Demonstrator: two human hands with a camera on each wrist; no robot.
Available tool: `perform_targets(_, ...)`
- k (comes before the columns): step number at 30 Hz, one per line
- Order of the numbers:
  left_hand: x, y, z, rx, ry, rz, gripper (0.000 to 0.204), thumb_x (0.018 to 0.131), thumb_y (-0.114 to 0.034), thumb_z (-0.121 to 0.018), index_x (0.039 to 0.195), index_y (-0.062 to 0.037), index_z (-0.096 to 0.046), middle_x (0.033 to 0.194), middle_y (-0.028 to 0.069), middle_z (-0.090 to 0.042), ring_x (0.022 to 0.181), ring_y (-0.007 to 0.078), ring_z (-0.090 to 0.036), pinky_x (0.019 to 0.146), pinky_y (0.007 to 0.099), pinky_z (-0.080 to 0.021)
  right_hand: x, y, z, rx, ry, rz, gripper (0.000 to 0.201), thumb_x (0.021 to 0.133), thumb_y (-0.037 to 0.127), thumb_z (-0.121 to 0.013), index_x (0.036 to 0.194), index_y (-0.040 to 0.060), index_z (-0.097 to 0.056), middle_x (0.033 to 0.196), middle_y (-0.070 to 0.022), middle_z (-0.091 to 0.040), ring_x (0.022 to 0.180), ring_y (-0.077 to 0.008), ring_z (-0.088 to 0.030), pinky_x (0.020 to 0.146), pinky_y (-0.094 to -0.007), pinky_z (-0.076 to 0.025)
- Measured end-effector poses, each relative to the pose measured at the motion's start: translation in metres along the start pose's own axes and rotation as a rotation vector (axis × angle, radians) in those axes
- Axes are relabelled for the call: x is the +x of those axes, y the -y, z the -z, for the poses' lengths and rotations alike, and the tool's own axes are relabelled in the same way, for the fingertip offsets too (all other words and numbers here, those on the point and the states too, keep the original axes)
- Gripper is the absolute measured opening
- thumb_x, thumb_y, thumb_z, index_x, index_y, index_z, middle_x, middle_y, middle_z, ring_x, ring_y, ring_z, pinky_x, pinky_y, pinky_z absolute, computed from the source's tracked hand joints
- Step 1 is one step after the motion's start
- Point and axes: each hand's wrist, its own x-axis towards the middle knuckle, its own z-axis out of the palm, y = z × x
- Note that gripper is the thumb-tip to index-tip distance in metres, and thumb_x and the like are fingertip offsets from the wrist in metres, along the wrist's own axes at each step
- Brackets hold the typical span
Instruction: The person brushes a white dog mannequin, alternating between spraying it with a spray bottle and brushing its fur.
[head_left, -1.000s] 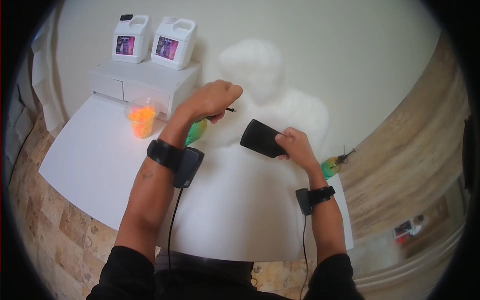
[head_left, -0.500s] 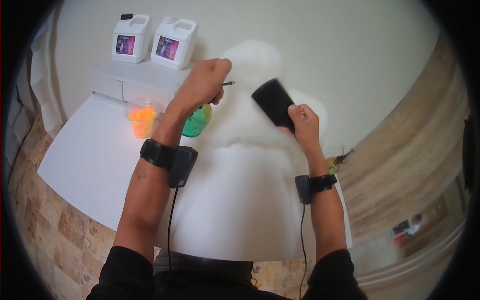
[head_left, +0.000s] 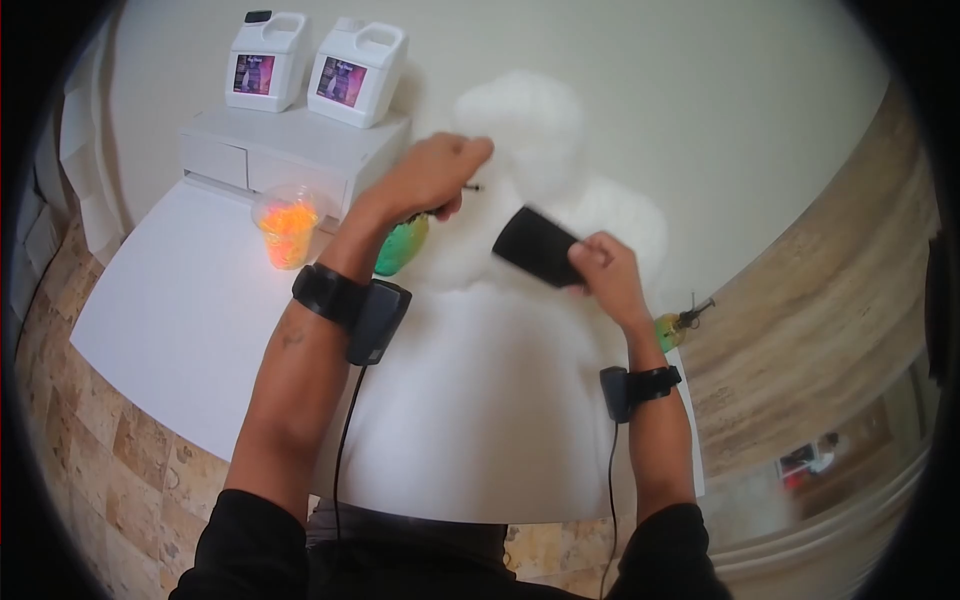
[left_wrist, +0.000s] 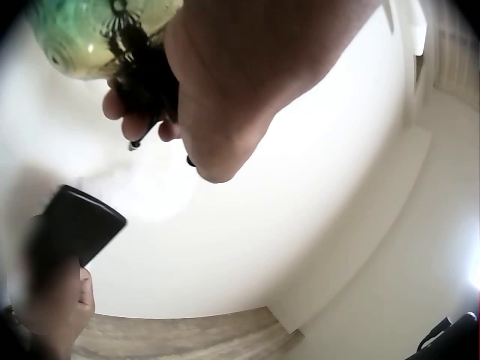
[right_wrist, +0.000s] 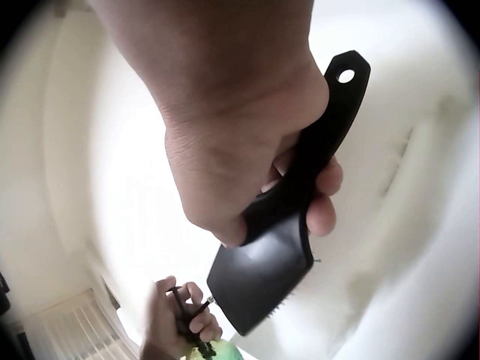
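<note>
My left hand (head_left: 430,180) grips the black top of a green and yellow glass bottle (head_left: 403,247), whose thin black spout points right. In the left wrist view the fingers curl round the dark metal fitting of the bottle (left_wrist: 79,37). A black paddle brush (right_wrist: 262,277) is in my right hand (right_wrist: 225,157), fingers and thumb round its handle, bristles facing down and away. White fluffy material (head_left: 525,120) lies beyond both hands, in a rounded lump with a wider part below. The brush (head_left: 537,247) is over its lower part, and whether they touch is unclear.
Two white jugs (head_left: 268,65) stand on a white drawer unit (head_left: 290,145) at the back left. A clear cup of orange and pink pieces (head_left: 288,232) sits before it on the white table (head_left: 170,330). Another green-yellow bottle (head_left: 668,332) is by my right forearm.
The brush first rose and tilted upright, then came down and leftward again with my right hand. My left hand went up with the bottle, then moved slightly right and down.
</note>
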Motion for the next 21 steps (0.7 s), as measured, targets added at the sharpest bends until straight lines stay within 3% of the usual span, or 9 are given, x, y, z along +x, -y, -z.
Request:
perform_targets(2,-0.001,-0.003,-0.001,-0.26,-0.242,-0.119,0.056,0.103,-0.055,-0.043,0.082,-0.0033,-0.053,0.057,0.0045,-0.054,0.048,0.0137,-0.052,0.049,0.0309,-0.041,0.005,0.011,0.0,0.169,-0.165,0.096,0.029,0.099,0.027,-0.068,0.095,-0.0003,-0.06,0.067,0.0002,-0.056,0.054,-0.0098,-0.057,0.049,-0.0251,-0.05)
perform_targets(4,-0.002,-0.005,-0.002,-0.318,-0.295,-0.168,0.058,0.103,-0.057,-0.042,0.082,-0.0043,-0.052,0.057,0.0046,-0.054,0.048,0.0134,-0.052,0.049,0.0299,-0.041,0.011,0.019,0.001,0.25,-0.261,0.168,0.029,0.101,0.027,-0.066,0.096,-0.0008,-0.06,0.074,-0.0058,-0.067,0.057,-0.0113,-0.063,0.048,-0.0239,-0.045)
perform_targets(6,-0.006,-0.009,-0.002,-0.379,-0.359,-0.22,0.06,0.103,-0.06,-0.042,0.081,-0.0053,-0.052,0.057,0.0047,-0.054,0.048,0.0132,-0.053,0.049,0.0288,-0.042,0.012,0.019,0.002,0.237,-0.27,0.166,0.029,0.101,0.027,-0.066,0.096,-0.0009,-0.06,0.073,-0.0056,-0.067,0.057,-0.0113,-0.063,0.048,-0.0241,-0.046)
perform_targets(9,-0.011,-0.014,0.002,-0.336,-0.328,-0.172,0.061,0.104,-0.061,-0.041,0.081,-0.0051,-0.052,0.057,0.0053,-0.054,0.048,0.0135,-0.052,0.049,0.0292,-0.042,0.009,0.017,-0.005,0.225,-0.287,0.137,0.029,0.1,0.027,-0.066,0.095,-0.0013,-0.06,0.071,-0.004,-0.065,0.055,-0.0107,-0.062,0.047,-0.0234,-0.046)
perform_targets(11,-0.009,-0.013,0.001,-0.251,-0.233,-0.111,0.062,0.104,-0.061,-0.04,0.081,-0.0049,-0.053,0.057,0.0054,-0.055,0.047,0.0136,-0.052,0.049,0.0296,-0.041,0.005,0.007,-0.01,0.154,-0.18,0.058,0.028,0.1,0.024,-0.067,0.092,-0.0017,-0.06,0.068,0.0,-0.057,0.055,-0.0074,-0.056,0.047,-0.0231,-0.048)
perform_targets(13,-0.007,-0.01,0.0,-0.19,-0.224,-0.09,0.062,0.103,-0.06,-0.041,0.082,-0.0028,-0.054,0.056,0.0054,-0.054,0.046,0.0141,-0.051,0.049,0.0306,-0.041,-0.001,-0.003,-0.017,0.064,-0.131,0.019,0.027,0.098,0.021,-0.069,0.087,-0.0013,-0.058,0.068,0.0048,-0.039,0.06,-0.0041,-0.045,0.051,-0.0251,-0.054)
perform_targets(15,-0.004,-0.006,-0.002,-0.031,-0.048,-0.004,0.063,0.103,-0.058,-0.042,0.086,0.0009,-0.057,0.055,0.0062,-0.053,0.045,0.0151,-0.051,0.048,0.032,-0.041,-0.007,-0.009,-0.016,-0.036,-0.023,-0.051,0.028,0.097,0.022,-0.07,0.086,-0.0015,-0.058,0.069,0.0048,-0.039,0.061,-0.0049,-0.045,0.051,-0.0258,-0.054)
perform_targets(19,-0.003,-0.003,-0.003,0.076,0.099,0.051,0.064,0.102,-0.057,-0.043,0.089,0.0042,-0.058,0.054,0.0071,-0.053,0.045,0.0158,-0.051,0.048,0.033,-0.041,-0.015,-0.011,-0.011,-0.19,0.203,-0.124,0.032,0.095,0.024,-0.072,0.085,-0.0021,-0.058,0.068,0.0018,-0.044,0.059,-0.0075,-0.052,0.052,-0.0271,-0.055)
perform_targets(21,0.0,0.0,-0.004,0.151,0.193,0.064,0.065,0.101,-0.057,-0.043,0.09,0.0048,-0.058,0.055,0.0079,-0.054,0.045,0.0164,-0.051,0.048,0.0336,-0.041,-0.016,-0.007,-0.008,-0.2,0.23,-0.154,0.033,0.095,0.026,-0.073,0.086,-0.0025,-0.059,0.068,0.0001,-0.047,0.058,-0.0085,-0.055,0.051,-0.0275,-0.055)
